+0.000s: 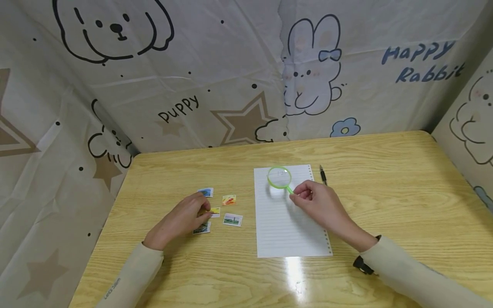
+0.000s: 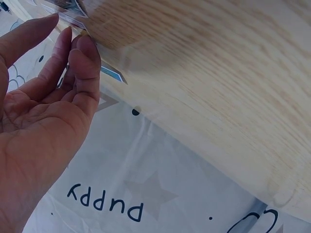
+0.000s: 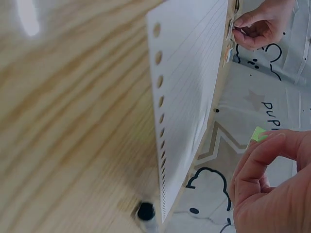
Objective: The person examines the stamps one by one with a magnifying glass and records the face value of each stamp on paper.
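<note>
My right hand (image 1: 321, 205) pinches the green handle of a magnifying glass (image 1: 279, 177) between thumb and fingers. Its round lens hangs over handwriting near the top of a lined sheet of paper (image 1: 292, 231). In the right wrist view only a bit of the green handle (image 3: 258, 133) shows past the fingers. On the left, my left hand (image 1: 181, 220) has thumb and fingertips at the edge of a yellow stamp (image 1: 216, 211) and seems to pinch it. Around it lie a blue stamp (image 1: 208, 192), a dark stamp (image 1: 202, 228), a red-and-yellow stamp (image 1: 229, 199) and a green landscape stamp (image 1: 233, 220).
A black pen (image 1: 322, 174) lies just right of the paper, partly behind the right hand. Everything is on a wooden table (image 1: 385, 184), with a printed cloth (image 1: 231, 77) hanging behind and at the sides. A dark band (image 1: 363, 266) shows at the right wrist.
</note>
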`<state>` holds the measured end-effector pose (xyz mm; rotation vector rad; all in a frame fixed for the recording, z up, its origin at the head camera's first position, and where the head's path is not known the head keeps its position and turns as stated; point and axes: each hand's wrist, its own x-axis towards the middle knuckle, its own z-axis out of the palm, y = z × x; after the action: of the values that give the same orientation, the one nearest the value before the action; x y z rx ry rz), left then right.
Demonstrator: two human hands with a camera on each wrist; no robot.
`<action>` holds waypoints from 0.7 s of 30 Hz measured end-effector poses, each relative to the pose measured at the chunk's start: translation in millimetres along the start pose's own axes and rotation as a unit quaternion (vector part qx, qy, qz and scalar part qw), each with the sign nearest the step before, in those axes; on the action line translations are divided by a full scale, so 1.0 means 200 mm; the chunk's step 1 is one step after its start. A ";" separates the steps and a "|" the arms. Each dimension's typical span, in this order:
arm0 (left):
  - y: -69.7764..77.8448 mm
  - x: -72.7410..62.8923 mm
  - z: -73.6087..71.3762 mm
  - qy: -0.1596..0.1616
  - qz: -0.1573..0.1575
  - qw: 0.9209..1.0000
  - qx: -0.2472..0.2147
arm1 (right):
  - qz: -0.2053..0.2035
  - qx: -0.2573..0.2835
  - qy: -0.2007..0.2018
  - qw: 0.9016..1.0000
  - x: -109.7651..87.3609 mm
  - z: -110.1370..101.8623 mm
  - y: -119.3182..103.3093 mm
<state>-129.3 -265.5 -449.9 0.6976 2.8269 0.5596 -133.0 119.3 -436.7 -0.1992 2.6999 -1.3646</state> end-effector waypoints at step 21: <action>0.00 -0.01 0.00 -0.002 0.005 1.000 -0.001 | 0.019 -0.009 0.016 1.000 -0.05 -0.21 0.14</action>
<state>-127.8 -266.6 -448.8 0.7119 2.8201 0.5634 -132.5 170.4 -434.7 -0.1276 2.7285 -1.3454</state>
